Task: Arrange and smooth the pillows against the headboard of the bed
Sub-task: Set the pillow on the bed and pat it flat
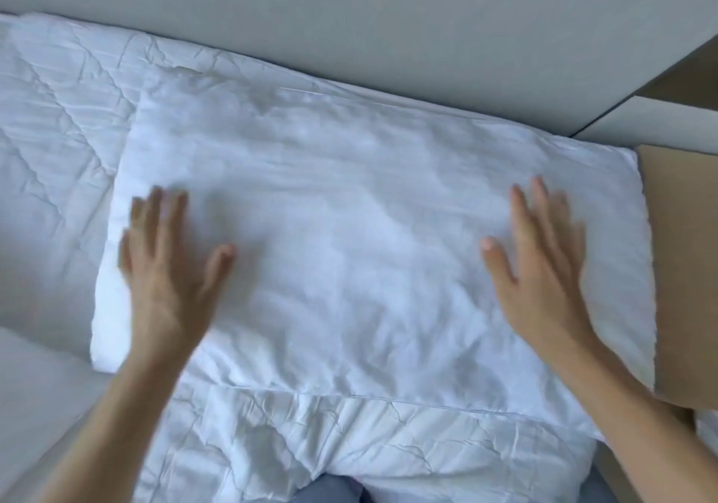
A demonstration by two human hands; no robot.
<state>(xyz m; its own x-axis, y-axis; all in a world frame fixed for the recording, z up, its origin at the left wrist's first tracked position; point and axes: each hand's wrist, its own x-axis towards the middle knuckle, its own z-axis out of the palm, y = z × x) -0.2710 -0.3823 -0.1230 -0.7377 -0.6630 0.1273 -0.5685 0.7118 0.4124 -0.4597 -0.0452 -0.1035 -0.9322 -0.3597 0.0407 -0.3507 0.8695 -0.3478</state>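
- On the bed, in the head view, a white pillow (361,238) lies flat, its far long edge close against the grey headboard (349,17) and its right end beside a tan panel (684,269).
- The left hand (167,269) lies spread, palm down, near the pillow's left end; the right hand (544,265) lies the same way near its right end. Both are open with fingers splayed and hold nothing.
- Both hands are blurred, the left more so.
- A crumpled quilted duvet (58,122) lies to the left and at the near edge.
- This looks like the smoothing step: the pillow seems placed, yet shallow creases cross its middle.
- Next would likely be flat outward strokes, light enough not to push the pillow askew.
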